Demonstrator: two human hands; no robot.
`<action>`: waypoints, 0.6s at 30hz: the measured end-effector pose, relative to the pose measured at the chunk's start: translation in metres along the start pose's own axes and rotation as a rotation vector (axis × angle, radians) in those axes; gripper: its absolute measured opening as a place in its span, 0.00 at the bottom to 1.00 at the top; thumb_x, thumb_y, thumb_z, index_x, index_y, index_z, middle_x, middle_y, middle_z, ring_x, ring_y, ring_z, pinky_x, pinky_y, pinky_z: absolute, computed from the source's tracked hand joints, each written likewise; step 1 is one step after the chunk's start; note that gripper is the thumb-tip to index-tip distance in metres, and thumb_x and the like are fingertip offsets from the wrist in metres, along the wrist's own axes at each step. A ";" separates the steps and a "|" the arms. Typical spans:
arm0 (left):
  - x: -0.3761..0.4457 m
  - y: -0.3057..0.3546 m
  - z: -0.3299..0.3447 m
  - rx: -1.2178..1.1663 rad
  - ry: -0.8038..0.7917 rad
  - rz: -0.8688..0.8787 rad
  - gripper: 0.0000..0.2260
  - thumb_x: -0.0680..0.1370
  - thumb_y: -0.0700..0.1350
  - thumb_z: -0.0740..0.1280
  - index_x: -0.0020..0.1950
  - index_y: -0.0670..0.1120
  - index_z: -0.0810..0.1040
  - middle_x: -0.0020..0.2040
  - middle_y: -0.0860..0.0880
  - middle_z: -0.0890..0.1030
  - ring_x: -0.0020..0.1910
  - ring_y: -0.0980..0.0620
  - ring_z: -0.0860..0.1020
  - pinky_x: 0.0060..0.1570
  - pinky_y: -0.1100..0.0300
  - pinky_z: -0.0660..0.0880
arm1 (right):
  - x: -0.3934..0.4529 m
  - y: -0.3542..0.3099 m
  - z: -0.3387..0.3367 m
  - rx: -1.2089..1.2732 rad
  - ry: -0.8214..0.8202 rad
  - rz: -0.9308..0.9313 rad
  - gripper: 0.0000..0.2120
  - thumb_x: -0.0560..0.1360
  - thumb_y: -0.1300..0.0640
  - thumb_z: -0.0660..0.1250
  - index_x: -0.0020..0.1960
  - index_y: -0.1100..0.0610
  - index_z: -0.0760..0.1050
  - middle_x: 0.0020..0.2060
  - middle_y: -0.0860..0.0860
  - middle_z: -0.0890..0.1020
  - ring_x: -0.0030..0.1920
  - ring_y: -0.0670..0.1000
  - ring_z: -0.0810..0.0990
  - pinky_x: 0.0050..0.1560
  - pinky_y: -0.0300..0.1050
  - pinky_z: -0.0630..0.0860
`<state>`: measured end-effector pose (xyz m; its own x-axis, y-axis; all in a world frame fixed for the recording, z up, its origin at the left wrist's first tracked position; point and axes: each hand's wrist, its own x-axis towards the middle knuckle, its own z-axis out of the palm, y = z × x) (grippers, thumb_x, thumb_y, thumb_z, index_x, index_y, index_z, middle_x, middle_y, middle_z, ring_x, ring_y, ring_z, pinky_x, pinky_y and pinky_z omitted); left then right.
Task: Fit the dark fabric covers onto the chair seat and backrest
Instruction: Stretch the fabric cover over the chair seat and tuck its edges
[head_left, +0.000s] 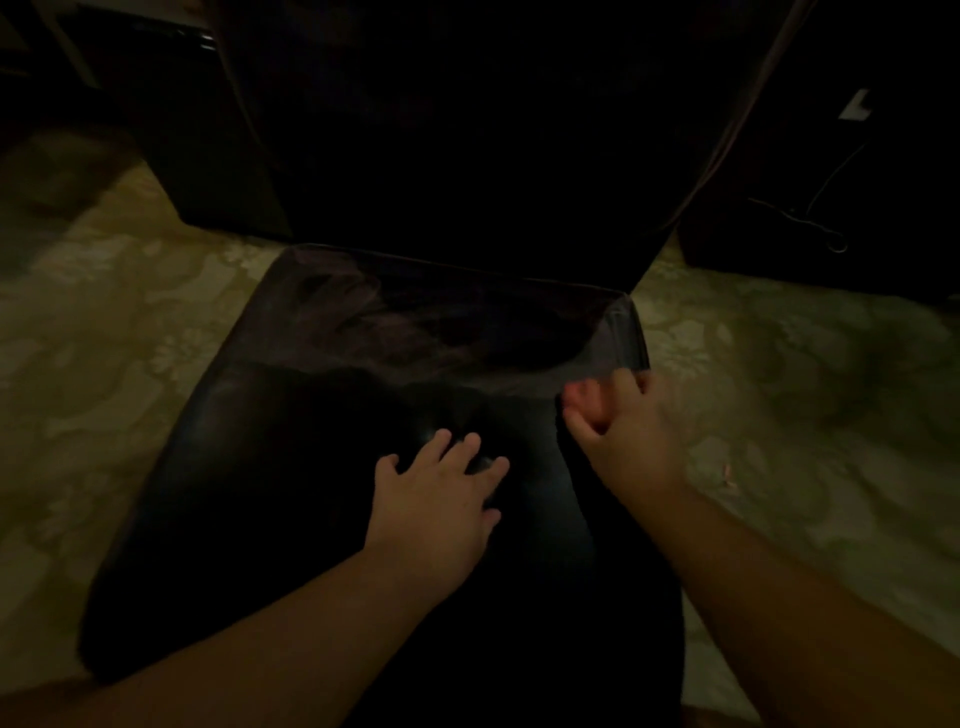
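Note:
The chair seat (249, 493) fills the middle of the dim head view, and a dark fabric cover (415, 322) lies over it, smooth and shiny toward the back. The backrest (467, 130) rises behind, black and hard to read. My left hand (441, 499) rests flat on the middle of the seat with fingers spread, holding nothing. My right hand (623, 421) is at the seat's right edge, blurred, with its fingers curled; they seem to pinch the cover's edge, though the dark hides the grip.
A pale floral-patterned carpet (104, 338) surrounds the chair on both sides. Dark furniture (182, 130) stands at the back left. Another dark piece (857, 156) with thin cables stands at the back right.

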<state>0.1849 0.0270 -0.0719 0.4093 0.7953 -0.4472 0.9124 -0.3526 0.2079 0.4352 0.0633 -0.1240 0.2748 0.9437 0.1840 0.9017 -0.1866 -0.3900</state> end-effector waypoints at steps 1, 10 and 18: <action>0.000 0.000 0.001 0.006 0.006 0.001 0.28 0.86 0.62 0.57 0.84 0.66 0.51 0.87 0.55 0.48 0.86 0.48 0.46 0.78 0.34 0.55 | -0.011 0.010 -0.005 -0.013 -0.046 -0.104 0.22 0.69 0.39 0.77 0.52 0.51 0.74 0.53 0.55 0.74 0.54 0.56 0.73 0.53 0.49 0.72; 0.001 0.001 0.006 0.014 0.054 0.039 0.27 0.87 0.61 0.56 0.85 0.64 0.52 0.87 0.54 0.48 0.86 0.47 0.45 0.75 0.35 0.55 | 0.052 -0.017 0.011 -0.101 0.037 0.026 0.22 0.75 0.41 0.72 0.52 0.59 0.74 0.50 0.64 0.77 0.53 0.66 0.76 0.55 0.58 0.74; 0.001 0.002 0.001 -0.023 0.091 0.066 0.27 0.86 0.61 0.59 0.84 0.64 0.55 0.87 0.54 0.51 0.86 0.48 0.47 0.74 0.35 0.57 | 0.014 0.009 -0.009 -0.165 -0.101 -0.291 0.19 0.70 0.46 0.79 0.51 0.52 0.73 0.49 0.56 0.76 0.49 0.62 0.76 0.47 0.52 0.75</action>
<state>0.1877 0.0266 -0.0731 0.4650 0.8125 -0.3517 0.8827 -0.3950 0.2544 0.4502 0.0723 -0.1171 -0.0292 0.9846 0.1726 0.9814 0.0610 -0.1819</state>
